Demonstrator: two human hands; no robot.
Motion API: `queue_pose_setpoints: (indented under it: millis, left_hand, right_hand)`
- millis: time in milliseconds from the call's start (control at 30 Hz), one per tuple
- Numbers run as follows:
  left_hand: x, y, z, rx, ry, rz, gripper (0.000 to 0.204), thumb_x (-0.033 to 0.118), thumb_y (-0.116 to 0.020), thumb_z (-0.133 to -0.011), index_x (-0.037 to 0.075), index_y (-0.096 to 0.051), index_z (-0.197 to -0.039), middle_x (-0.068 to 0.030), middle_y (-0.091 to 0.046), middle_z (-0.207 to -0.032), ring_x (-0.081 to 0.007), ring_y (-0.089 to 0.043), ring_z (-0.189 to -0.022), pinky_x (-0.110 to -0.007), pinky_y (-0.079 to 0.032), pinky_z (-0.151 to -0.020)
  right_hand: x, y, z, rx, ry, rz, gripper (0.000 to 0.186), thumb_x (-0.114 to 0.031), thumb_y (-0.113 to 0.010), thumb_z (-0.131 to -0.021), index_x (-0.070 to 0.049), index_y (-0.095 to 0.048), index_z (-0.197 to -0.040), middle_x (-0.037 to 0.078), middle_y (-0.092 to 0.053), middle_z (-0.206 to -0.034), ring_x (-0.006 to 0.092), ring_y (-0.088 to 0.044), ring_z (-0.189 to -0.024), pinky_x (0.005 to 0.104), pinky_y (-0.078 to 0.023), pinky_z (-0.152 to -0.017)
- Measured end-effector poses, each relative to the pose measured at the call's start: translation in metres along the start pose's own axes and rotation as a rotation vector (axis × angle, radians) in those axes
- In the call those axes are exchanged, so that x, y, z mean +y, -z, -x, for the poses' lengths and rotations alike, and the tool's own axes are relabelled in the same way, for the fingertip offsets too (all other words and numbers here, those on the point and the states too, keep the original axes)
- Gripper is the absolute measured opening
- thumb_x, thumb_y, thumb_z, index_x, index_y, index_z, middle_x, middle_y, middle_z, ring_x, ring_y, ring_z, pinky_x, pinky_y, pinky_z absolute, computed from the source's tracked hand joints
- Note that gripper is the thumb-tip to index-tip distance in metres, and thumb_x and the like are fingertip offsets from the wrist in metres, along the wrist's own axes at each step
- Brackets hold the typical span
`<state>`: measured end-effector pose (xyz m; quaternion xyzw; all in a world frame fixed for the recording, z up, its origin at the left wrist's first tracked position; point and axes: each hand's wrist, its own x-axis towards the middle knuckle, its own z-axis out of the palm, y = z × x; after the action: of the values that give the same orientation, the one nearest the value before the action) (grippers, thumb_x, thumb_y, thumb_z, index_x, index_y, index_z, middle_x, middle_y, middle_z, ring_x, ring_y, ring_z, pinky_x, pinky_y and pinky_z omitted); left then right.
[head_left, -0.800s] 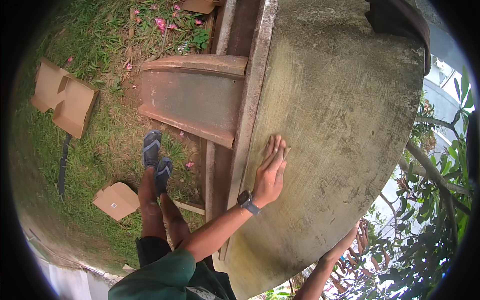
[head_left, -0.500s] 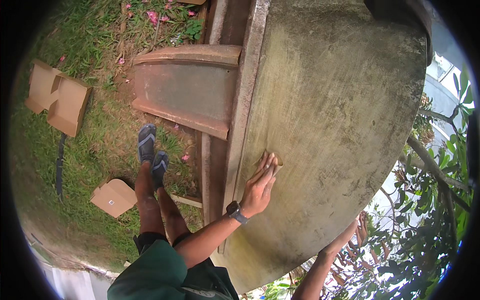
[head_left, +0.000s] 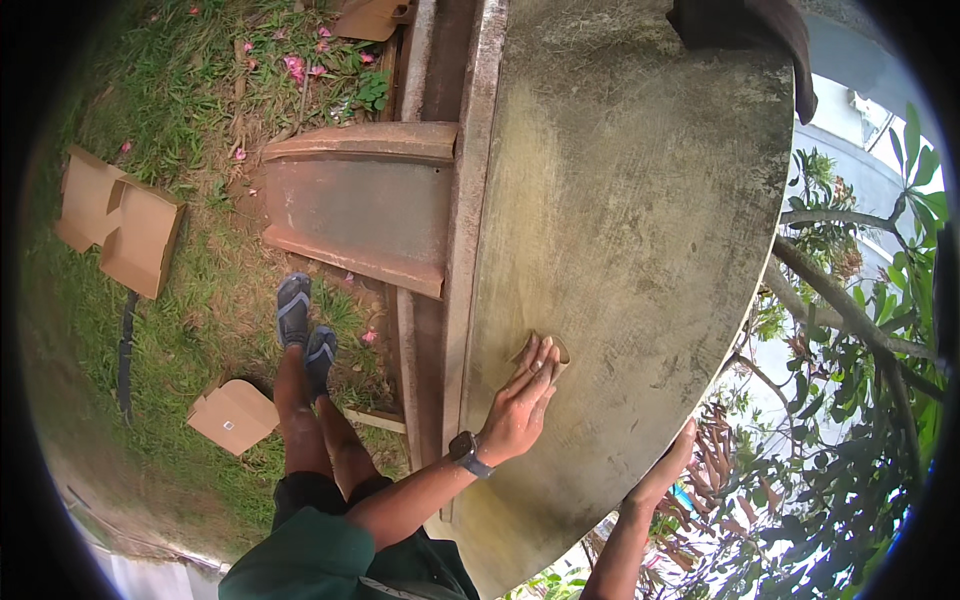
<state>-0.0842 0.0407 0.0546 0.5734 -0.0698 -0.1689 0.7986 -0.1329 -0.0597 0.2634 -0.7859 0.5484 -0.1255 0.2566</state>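
Observation:
My left hand (head_left: pixel 526 400), with a dark watch at the wrist, presses a small curled tan sheet, maybe sandpaper (head_left: pixel 555 353), against a large mottled grey-yellow board (head_left: pixel 630 200) with a curved right edge. Its fingers lie together over the sheet. My right hand (head_left: pixel 670 455) grips that curved edge, its fingers partly hidden at the rim. A rusty metal frame (head_left: pixel 470 200) runs along the board's straight left side, with a wide flanged crosspiece (head_left: pixel 355 205) reaching left from it. A dark cloth or sheet (head_left: pixel 760 35) hangs over the board's upper right corner.
My sandalled feet (head_left: pixel 300 315) are on grass at left, near an opened cardboard box (head_left: pixel 135 230), a cardboard piece (head_left: pixel 235 415) and a dark strip (head_left: pixel 127 355). More cardboard (head_left: pixel 370 18) lies at the top. Branches (head_left: pixel 850 310), leaves and a pale wall are at right.
My left hand has moved down and slightly left along the board with the sheet. The board has shifted left in the view, showing more of my right hand at its edge.

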Motion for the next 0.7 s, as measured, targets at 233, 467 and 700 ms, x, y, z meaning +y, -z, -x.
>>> queue_pose_setpoints:
  millis: [233, 467, 700]
  left_hand:
    - [0.005, 0.024, -0.201, 0.167, -0.093, -0.097, 0.053, 0.012, -0.049, -0.110, 0.001, -0.039, -0.161, -0.0232, -0.032, -0.169, -0.0402, -0.027, -0.158, -0.048, -0.030, -0.128]
    - [0.048, -0.019, -0.039, 0.042, -0.007, 0.007, 0.055, 0.004, -0.051, -0.107, -0.004, -0.040, -0.160, -0.0255, -0.034, -0.168, -0.0435, -0.026, -0.159, -0.051, -0.028, -0.128]
    - [0.016, -0.020, -0.125, 0.202, -0.032, -0.081, 0.052, 0.015, -0.044, -0.113, -0.001, -0.038, -0.162, -0.0245, -0.033, -0.169, -0.0407, -0.027, -0.159, -0.046, -0.028, -0.128]
  right_hand:
    - [-0.006, -0.005, 0.001, 0.016, 0.008, 0.059, 0.050, -0.035, -0.034, -0.112, 0.002, -0.055, -0.138, 0.014, -0.061, -0.128, 0.0231, -0.057, -0.120, 0.0383, -0.043, -0.106]
    - [-0.012, -0.008, 0.002, 0.070, 0.072, 0.175, 0.046, -0.027, -0.038, -0.112, 0.006, -0.053, -0.139, 0.020, -0.062, -0.131, 0.0274, -0.058, -0.121, 0.0403, -0.043, -0.108]
    - [-0.021, -0.008, 0.006, 0.003, 0.166, 0.109, 0.045, -0.026, -0.041, -0.111, 0.005, -0.055, -0.139, 0.023, -0.065, -0.128, 0.0310, -0.062, -0.119, 0.0421, -0.045, -0.106]
